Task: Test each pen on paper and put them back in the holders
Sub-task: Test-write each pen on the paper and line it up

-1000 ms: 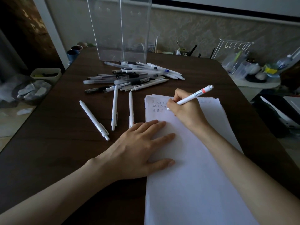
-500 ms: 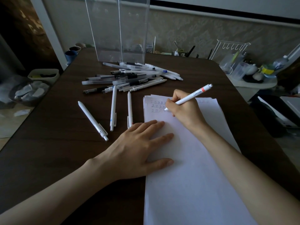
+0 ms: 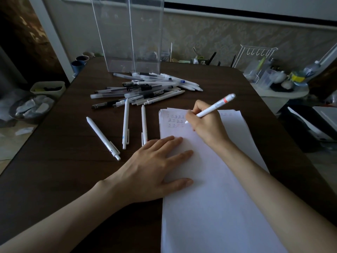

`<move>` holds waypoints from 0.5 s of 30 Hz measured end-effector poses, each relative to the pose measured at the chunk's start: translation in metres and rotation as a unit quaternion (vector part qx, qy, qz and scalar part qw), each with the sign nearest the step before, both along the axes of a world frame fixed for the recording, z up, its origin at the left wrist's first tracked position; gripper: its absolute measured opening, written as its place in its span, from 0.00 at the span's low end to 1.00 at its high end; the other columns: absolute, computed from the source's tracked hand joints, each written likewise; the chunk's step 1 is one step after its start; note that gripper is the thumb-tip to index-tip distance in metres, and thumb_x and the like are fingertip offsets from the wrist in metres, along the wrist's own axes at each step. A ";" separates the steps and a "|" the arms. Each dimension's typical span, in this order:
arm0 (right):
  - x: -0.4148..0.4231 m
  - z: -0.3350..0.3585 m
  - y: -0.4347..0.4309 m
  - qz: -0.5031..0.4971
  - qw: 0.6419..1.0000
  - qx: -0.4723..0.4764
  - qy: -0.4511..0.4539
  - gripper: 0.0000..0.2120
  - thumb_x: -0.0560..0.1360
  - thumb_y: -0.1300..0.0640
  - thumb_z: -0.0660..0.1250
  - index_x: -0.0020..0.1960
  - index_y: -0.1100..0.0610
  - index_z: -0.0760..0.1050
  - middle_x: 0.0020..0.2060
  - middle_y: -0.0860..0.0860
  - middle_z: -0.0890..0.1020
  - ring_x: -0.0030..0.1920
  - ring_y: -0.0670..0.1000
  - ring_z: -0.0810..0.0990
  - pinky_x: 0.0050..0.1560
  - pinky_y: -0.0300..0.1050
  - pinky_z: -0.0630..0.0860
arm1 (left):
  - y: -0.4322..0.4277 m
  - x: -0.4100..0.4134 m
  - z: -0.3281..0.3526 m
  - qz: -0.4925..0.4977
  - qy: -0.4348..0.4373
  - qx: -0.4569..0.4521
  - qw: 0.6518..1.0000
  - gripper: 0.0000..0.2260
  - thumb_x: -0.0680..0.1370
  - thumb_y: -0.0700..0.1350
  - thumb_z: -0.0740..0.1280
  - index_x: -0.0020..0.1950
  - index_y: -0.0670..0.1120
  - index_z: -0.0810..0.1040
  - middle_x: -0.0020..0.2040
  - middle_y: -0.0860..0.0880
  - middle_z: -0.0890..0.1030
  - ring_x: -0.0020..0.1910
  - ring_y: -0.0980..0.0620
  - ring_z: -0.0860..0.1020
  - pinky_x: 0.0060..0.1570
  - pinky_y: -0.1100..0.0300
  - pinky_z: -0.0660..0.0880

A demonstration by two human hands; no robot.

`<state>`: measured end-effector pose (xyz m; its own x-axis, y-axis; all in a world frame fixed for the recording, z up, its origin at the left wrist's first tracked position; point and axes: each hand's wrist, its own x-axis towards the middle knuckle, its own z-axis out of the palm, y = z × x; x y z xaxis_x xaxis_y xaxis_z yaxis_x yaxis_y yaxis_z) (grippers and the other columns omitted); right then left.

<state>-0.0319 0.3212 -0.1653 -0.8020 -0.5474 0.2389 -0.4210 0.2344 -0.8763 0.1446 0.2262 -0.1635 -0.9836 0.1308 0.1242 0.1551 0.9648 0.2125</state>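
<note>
Testing is under way but looks far from done: the right hand [image 3: 206, 125] grips a white click pen with a red band [image 3: 213, 108], tip at the rows of small marks atop the stack of white paper sheets [image 3: 218, 198]. A heap of clear and white pens [image 3: 145, 88] and three loose white pens [image 3: 125, 123] lie on the dark wooden desk [image 3: 54, 179], and the tall clear plastic holders [image 3: 131, 33] behind appear to hold none. The left hand [image 3: 155, 167] lies flat, fingers straight, pressing the paper's left edge.
</note>
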 end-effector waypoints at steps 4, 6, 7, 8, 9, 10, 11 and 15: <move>0.003 0.004 0.002 0.047 0.998 -0.037 -0.003 0.09 0.74 0.56 0.70 0.41 0.55 0.70 0.28 0.52 0.78 0.29 0.47 0.75 0.31 0.40 0.71 | -0.005 -0.002 0.001 0.039 0.050 0.041 0.997 0.31 0.75 0.67 0.52 0.70 0.50 0.67 0.66 0.49 0.74 0.65 0.51 0.71 0.64 0.52 0.68; 0.004 0.003 0.003 0.075 0.997 -0.005 0.031 0.05 0.75 0.60 0.68 0.48 0.53 0.75 0.38 0.51 0.81 0.39 0.46 0.78 0.38 0.38 0.72 | -0.011 -0.003 0.003 0.085 0.070 0.085 0.990 0.35 0.71 0.70 0.56 0.71 0.50 0.63 0.62 0.51 0.76 0.62 0.53 0.72 0.61 0.58 0.66; 0.004 0.002 0.003 0.085 0.996 0.004 0.041 0.09 0.75 0.63 0.67 0.52 0.53 0.76 0.42 0.51 0.81 0.42 0.45 0.78 0.40 0.36 0.72 | -0.014 -0.004 0.005 0.096 0.072 0.100 0.988 0.37 0.69 0.70 0.57 0.72 0.51 0.61 0.61 0.52 0.76 0.61 0.53 0.72 0.59 0.61 0.64; 0.005 0.003 0.002 0.095 0.995 0.007 0.040 0.13 0.75 0.66 0.65 0.56 0.53 0.76 0.44 0.50 0.81 0.45 0.44 0.77 0.40 0.34 0.71 | -0.017 -0.004 0.005 0.096 0.073 0.103 0.987 0.38 0.68 0.71 0.59 0.72 0.52 0.59 0.61 0.52 0.76 0.60 0.54 0.71 0.58 0.62 0.63; 0.006 0.004 0.002 0.106 0.994 0.007 0.036 0.16 0.75 0.69 0.63 0.58 0.54 0.77 0.45 0.49 0.81 0.45 0.42 0.77 0.41 0.32 0.70 | -0.020 -0.005 0.005 0.087 0.080 0.094 0.989 0.38 0.67 0.71 0.59 0.72 0.54 0.58 0.60 0.52 0.77 0.59 0.55 0.71 0.56 0.62 0.64; 0.007 0.004 0.002 0.118 0.992 0.010 0.036 0.18 0.75 0.70 0.62 0.59 0.54 0.76 0.46 0.48 0.81 0.46 0.41 0.76 0.41 0.32 0.70 | -0.022 -0.006 0.003 0.074 0.089 0.081 0.990 0.37 0.68 0.70 0.59 0.72 0.54 0.58 0.58 0.52 0.78 0.57 0.56 0.72 0.55 0.62 0.65; 0.007 0.004 0.001 0.130 0.991 0.015 0.040 0.19 0.74 0.71 0.61 0.60 0.54 0.76 0.48 0.48 0.81 0.48 0.41 0.76 0.42 0.32 0.70 | -0.024 -0.006 0.001 0.062 0.095 0.073 0.991 0.35 0.69 0.69 0.58 0.72 0.54 0.61 0.56 0.52 0.78 0.55 0.55 0.74 0.55 0.61 0.67; 0.007 0.003 0.005 0.176 0.983 0.031 0.045 0.23 0.73 0.72 0.59 0.62 0.53 0.75 0.54 0.53 0.81 0.54 0.44 0.77 0.48 0.38 0.72 | -0.028 -0.010 -0.005 0.029 0.134 0.064 0.988 0.27 0.72 0.62 0.61 0.64 0.47 0.75 0.51 0.51 0.81 0.50 0.53 0.78 0.52 0.54 0.74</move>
<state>-0.0250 0.3258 -0.1626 -0.5381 -0.8025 0.2577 -0.5601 0.1120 -0.8209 0.1342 0.1978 -0.1688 -0.9183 0.0410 0.3938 0.1674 0.9416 0.2923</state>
